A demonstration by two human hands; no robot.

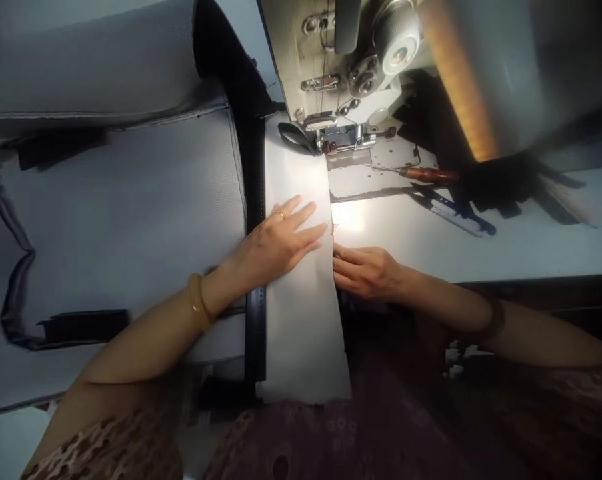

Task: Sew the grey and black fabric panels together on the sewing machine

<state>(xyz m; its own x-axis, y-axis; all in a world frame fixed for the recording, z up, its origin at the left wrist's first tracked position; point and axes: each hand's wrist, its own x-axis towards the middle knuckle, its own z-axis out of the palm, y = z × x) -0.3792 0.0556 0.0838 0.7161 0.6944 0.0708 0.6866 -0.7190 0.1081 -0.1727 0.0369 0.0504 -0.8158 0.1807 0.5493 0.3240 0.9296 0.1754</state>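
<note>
A long white fabric strip (303,313) runs from my lap up to the presser foot (331,143) of an industrial sewing machine (341,73). My left hand (281,240) lies flat on the strip with fingers spread, a ring on one finger and a bangle on the wrist. My right hand (363,270) touches the strip's right edge with its fingers pressed together, seemingly pinching the edge. A large grey fabric panel (125,220) with black binding (255,200) lies left of the strip.
On the white machine table (505,233) to the right lie blue-handled thread snips (455,213) and a wooden-handled tool (428,175). Dark fabric scraps (521,180) sit beyond them. More grey fabric (91,60) is piled at the back left.
</note>
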